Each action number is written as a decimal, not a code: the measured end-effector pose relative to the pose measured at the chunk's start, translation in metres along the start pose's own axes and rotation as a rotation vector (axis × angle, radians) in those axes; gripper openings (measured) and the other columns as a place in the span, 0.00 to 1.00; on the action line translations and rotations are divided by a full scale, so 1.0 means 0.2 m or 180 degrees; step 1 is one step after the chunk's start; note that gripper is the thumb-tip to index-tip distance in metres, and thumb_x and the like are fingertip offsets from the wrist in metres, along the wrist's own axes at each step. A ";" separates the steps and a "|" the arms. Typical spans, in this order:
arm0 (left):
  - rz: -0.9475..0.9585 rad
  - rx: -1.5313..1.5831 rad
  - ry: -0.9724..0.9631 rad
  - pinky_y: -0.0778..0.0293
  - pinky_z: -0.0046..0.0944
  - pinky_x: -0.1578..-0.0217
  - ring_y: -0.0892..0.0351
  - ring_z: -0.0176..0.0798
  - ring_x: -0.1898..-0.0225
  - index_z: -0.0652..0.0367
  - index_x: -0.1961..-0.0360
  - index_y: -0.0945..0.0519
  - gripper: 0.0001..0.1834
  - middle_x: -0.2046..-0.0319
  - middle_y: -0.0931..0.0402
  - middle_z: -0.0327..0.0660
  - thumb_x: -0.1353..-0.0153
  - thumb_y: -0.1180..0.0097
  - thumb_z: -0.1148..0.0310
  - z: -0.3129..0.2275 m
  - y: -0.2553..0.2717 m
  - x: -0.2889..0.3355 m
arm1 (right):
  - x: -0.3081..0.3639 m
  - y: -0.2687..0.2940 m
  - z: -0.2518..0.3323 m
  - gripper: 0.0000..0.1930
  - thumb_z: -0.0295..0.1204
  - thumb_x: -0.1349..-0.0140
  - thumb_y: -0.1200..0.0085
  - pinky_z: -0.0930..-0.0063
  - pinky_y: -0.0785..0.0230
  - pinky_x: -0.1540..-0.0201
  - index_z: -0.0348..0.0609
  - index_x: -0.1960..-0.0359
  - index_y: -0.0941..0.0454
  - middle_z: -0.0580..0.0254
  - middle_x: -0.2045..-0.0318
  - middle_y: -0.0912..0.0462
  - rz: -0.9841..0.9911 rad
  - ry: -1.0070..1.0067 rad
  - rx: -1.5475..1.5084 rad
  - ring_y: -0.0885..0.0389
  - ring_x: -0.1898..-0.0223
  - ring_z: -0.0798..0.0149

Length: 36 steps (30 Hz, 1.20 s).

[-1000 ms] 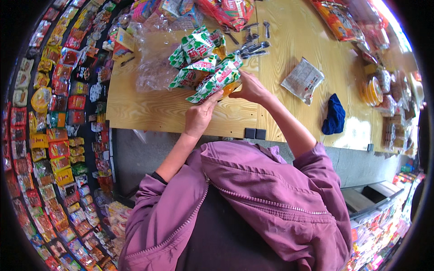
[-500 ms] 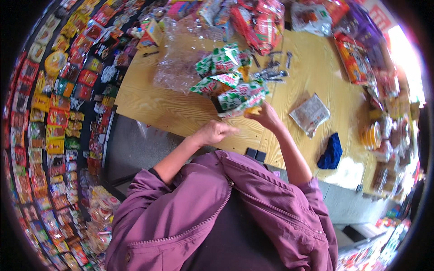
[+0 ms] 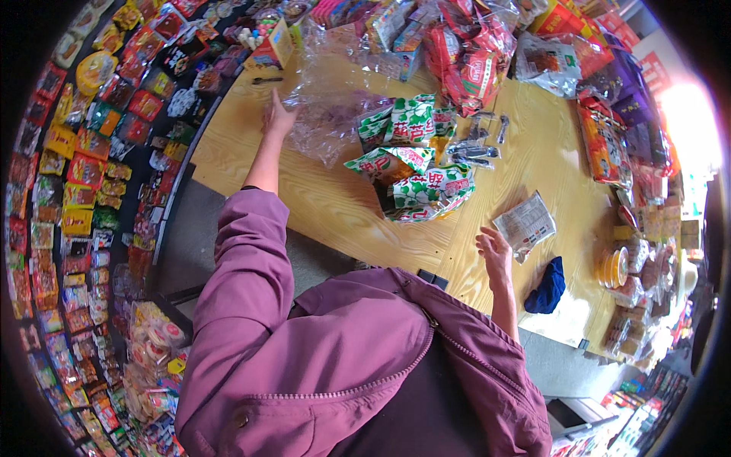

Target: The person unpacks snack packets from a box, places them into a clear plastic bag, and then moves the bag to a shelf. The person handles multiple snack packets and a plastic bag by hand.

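My left hand (image 3: 279,116) reaches out over the far left of the wooden table, its fingers stretched forward. It is at the left edge of a crumpled clear plastic bag (image 3: 326,129); I cannot tell whether it touches it. A small dark fork-like piece (image 3: 266,80) lies just beyond the fingertips. My right hand (image 3: 495,247) hovers at the near right, open and with fingers apart, beside a grey printed packet (image 3: 527,222). Between my hands several green-and-white snack bags (image 3: 430,186) stand bunched together, apart from both hands.
Small wrapped dark items (image 3: 476,148) lie behind the green-and-white bags. A dark blue cloth (image 3: 546,287) is at the near right of the table (image 3: 304,202). Red packages (image 3: 468,65) crowd its far side; orange bags (image 3: 605,141) line its right. Shelves of snack packets (image 3: 91,164) rise at left.
My left hand has moved away from the front of the bags to the far left. My right hand has let go of the green-and-white bags and drawn back toward the grey packet.
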<state>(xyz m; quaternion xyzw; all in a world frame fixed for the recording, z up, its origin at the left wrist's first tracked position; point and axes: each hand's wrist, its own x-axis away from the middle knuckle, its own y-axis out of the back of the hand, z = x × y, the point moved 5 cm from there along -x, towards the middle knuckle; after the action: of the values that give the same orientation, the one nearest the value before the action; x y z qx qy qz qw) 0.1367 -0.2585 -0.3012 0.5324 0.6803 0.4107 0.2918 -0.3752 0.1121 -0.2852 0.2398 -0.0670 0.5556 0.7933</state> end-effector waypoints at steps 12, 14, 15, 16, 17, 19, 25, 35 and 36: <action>0.0335 0.2419 0.0030 0.26 0.34 0.61 0.20 0.32 0.65 0.64 0.56 0.16 0.19 0.64 0.16 0.39 0.54 0.33 0.79 0.15 0.14 -0.07 | 0.07 0.10 -0.02 0.14 0.32 0.31 0.47 0.78 0.29 0.58 0.40 0.48 0.21 0.62 0.62 0.16 -0.0319 -0.0087 0.0024 0.20 0.62 0.72; -0.0117 0.2098 -0.0455 0.25 0.32 0.62 0.21 0.28 0.64 0.64 0.56 0.16 0.15 0.64 0.16 0.38 0.47 0.38 0.78 0.08 0.43 0.09 | 0.03 0.10 0.09 0.13 0.31 0.32 0.47 0.79 0.30 0.56 0.39 0.48 0.22 0.61 0.62 0.16 -0.0298 0.0130 0.0137 0.20 0.61 0.73; -0.0372 0.1930 -0.0678 0.25 0.31 0.62 0.21 0.26 0.64 0.64 0.56 0.16 0.13 0.64 0.16 0.38 0.44 0.40 0.77 0.06 0.58 0.16 | 0.00 0.09 0.18 0.13 0.30 0.32 0.47 0.79 0.29 0.56 0.39 0.49 0.22 0.63 0.61 0.16 -0.0284 0.0487 0.0180 0.20 0.60 0.73; -0.0412 0.1872 -0.0998 0.25 0.31 0.61 0.21 0.26 0.63 0.64 0.55 0.16 0.14 0.63 0.16 0.37 0.43 0.40 0.78 0.07 0.72 0.23 | -0.04 0.08 0.28 0.13 0.29 0.32 0.46 0.78 0.28 0.55 0.38 0.49 0.22 0.65 0.60 0.16 -0.0238 0.0856 0.0223 0.20 0.60 0.73; -0.0464 0.1799 -0.1299 0.26 0.30 0.60 0.21 0.26 0.62 0.64 0.54 0.16 0.14 0.63 0.16 0.36 0.43 0.41 0.78 0.10 0.87 0.30 | -0.07 0.05 0.43 0.12 0.25 0.33 0.46 0.78 0.28 0.52 0.37 0.50 0.22 0.65 0.60 0.16 -0.0256 0.1023 0.0353 0.20 0.58 0.74; -0.0415 0.1847 -0.1674 0.26 0.29 0.58 0.21 0.26 0.61 0.64 0.53 0.16 0.14 0.61 0.16 0.34 0.42 0.42 0.80 0.04 1.09 0.45 | -0.08 0.00 0.76 0.14 0.22 0.33 0.46 0.79 0.29 0.49 0.37 0.46 0.24 0.65 0.57 0.18 -0.0287 0.1523 0.0506 0.21 0.54 0.74; -0.0600 0.2383 -0.1573 0.27 0.28 0.55 0.21 0.27 0.57 0.65 0.55 0.16 0.13 0.59 0.16 0.36 0.39 0.44 0.83 0.02 1.47 0.75 | 0.01 -0.40 1.71 0.42 0.33 0.43 0.32 0.64 0.36 0.39 0.52 0.28 0.42 0.57 0.38 0.29 0.0543 0.3513 0.0091 0.29 0.41 0.62; -0.1003 0.4229 -0.1499 0.26 0.39 0.49 0.24 0.37 0.48 0.65 0.41 0.30 0.24 0.48 0.24 0.44 0.34 0.53 0.62 -0.01 1.63 0.93 | 0.48 -1.12 2.15 0.40 0.43 0.48 0.31 0.54 0.44 0.32 0.59 0.32 0.34 0.54 0.33 0.36 0.1936 0.5352 0.0276 0.38 0.33 0.50; -0.0924 0.4267 -0.1387 0.26 0.40 0.48 0.25 0.39 0.47 0.65 0.40 0.32 0.26 0.47 0.24 0.45 0.34 0.55 0.59 -0.02 1.60 0.99 | 0.59 -1.19 2.13 0.39 0.40 0.49 0.30 0.52 0.47 0.30 0.63 0.33 0.33 0.56 0.30 0.40 0.1547 0.5824 0.0706 0.43 0.30 0.49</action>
<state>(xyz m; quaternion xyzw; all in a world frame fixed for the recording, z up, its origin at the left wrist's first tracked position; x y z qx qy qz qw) 0.2365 -0.0375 -0.0124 0.5711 0.7762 -0.2538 0.0830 -0.0465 -0.0449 0.0585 -0.2346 0.5848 0.6807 0.3736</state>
